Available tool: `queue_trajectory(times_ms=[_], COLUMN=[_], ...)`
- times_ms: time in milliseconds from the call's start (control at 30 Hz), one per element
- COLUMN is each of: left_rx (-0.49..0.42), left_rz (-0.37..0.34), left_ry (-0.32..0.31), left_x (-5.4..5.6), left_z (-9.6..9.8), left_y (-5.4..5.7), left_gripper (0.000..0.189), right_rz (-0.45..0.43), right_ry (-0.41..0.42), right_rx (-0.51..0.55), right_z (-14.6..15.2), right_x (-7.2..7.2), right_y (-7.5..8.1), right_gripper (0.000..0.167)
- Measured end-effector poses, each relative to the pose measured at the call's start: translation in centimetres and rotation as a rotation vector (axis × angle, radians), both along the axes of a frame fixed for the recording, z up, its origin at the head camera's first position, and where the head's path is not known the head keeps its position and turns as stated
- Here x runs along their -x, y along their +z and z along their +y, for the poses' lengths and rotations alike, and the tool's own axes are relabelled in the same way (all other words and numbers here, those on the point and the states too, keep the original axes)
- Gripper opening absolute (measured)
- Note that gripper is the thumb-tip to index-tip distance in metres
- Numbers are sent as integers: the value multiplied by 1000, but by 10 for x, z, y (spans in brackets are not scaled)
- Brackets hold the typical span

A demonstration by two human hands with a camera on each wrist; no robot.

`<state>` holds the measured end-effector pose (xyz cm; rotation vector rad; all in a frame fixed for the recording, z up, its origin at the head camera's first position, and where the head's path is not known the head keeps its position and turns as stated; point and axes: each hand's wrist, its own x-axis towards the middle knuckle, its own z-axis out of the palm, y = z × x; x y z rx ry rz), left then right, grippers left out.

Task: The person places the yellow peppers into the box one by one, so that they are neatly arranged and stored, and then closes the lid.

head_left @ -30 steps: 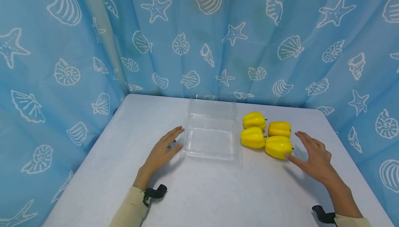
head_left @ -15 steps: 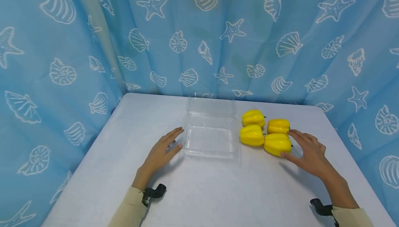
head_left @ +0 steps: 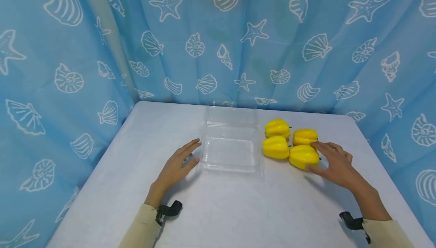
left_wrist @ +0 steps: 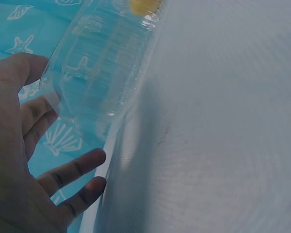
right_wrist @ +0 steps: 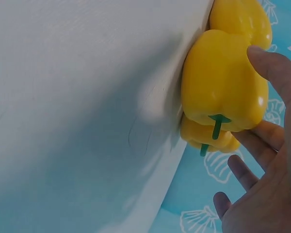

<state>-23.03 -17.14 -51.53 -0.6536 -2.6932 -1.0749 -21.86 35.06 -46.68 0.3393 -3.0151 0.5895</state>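
Several yellow bell peppers with green stems are grouped on the table's right side in the head view. My right hand (head_left: pixel 335 165) pinches the front right bell pepper (head_left: pixel 303 157) from its stem end, thumb on the near side and fingertips on the far side. In the right wrist view the thumb tip overlaps this bell pepper (right_wrist: pixel 223 82), and the forefinger's tip is hidden behind it. A clear plastic clamshell box (head_left: pixel 229 151) lies with its lid raised at the back. Beside its left edge is my left hand (head_left: pixel 177 165), fingers extended, thumb and fingertips right at the rim.
The other bell peppers are the front left one (head_left: pixel 275 148), the back left one (head_left: pixel 277 128) and the back right one (head_left: pixel 304 137). A white cloth covers the table (head_left: pixel 218 210). A blue curtain (head_left: pixel 204 44) with shell prints hangs behind and along the sides.
My right hand has moved left onto the front right bell pepper, its thumb and fingers now on either side of it. The left hand stays by the box. The head view has shifted slightly.
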Motion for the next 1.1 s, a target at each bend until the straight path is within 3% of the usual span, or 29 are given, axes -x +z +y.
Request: queue_trajectory(times_ms=[333,833,1100], left_rx=[3,0,-6], left_rz=[-12,-4,15], left_ry=[-2,0,-14], left_x=[0,2,0], left_z=[0,0,0], left_y=[-1,1,0], left_gripper=[54,54,55], right_rz=[6,74,64], right_ry=[5,-69,-83], right_rx=[-2,62,66], right_z=[-4,3,6], right_x=[4,-10,-16], right_y=[-2,6,8], right_gripper=[84,82,82])
